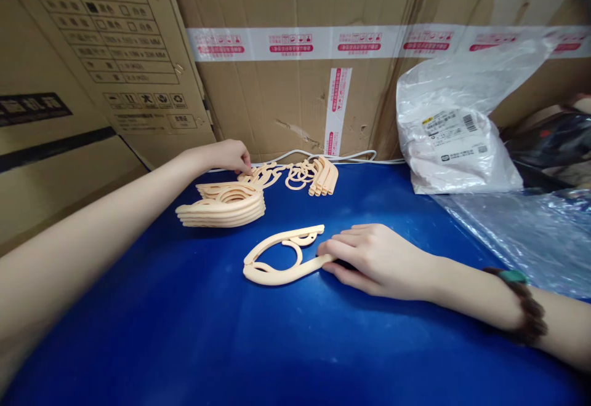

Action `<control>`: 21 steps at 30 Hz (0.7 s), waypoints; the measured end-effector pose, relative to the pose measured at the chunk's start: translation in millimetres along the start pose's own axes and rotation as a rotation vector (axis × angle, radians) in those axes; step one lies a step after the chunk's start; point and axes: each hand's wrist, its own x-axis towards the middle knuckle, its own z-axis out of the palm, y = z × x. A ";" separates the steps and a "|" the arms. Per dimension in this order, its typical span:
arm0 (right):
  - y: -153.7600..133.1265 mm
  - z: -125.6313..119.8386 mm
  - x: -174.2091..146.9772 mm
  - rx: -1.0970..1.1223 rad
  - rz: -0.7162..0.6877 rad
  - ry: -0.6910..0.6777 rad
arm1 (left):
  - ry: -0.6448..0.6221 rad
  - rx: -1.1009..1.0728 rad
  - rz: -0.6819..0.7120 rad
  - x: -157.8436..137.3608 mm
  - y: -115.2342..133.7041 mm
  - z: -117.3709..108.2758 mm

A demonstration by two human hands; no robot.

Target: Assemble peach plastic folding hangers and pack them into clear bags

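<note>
On the blue table lies a cream plastic folding hanger, its two arms folded toward each other with the curved hook between them. My right hand pinches the end of its nearer arm. Farther back, my left hand reaches down with curled fingers into a heap of loose cream hanger parts; what its fingertips hold is hidden. Just in front of that hand sits a neat stack of folded hangers. To the right of the heap, several curved hanger arms lie bundled beside ring-like hooks.
Large cardboard boxes wall off the back and left of the blue table. A white cable runs along the back edge. At the right stand a white plastic bag with a label and a clear plastic sheet.
</note>
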 end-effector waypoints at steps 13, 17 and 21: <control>-1.1 0.2 0.7 0.010 -0.001 0.010 | -0.010 -0.050 0.006 -3.7 -6.2 -1.4; -0.9 0.1 1.1 0.013 0.006 0.003 | -0.043 -0.097 0.035 -2.3 -10.1 -2.9; -0.8 -0.3 0.6 0.011 0.008 -0.002 | -0.073 -0.138 0.041 -2.4 -10.2 -3.6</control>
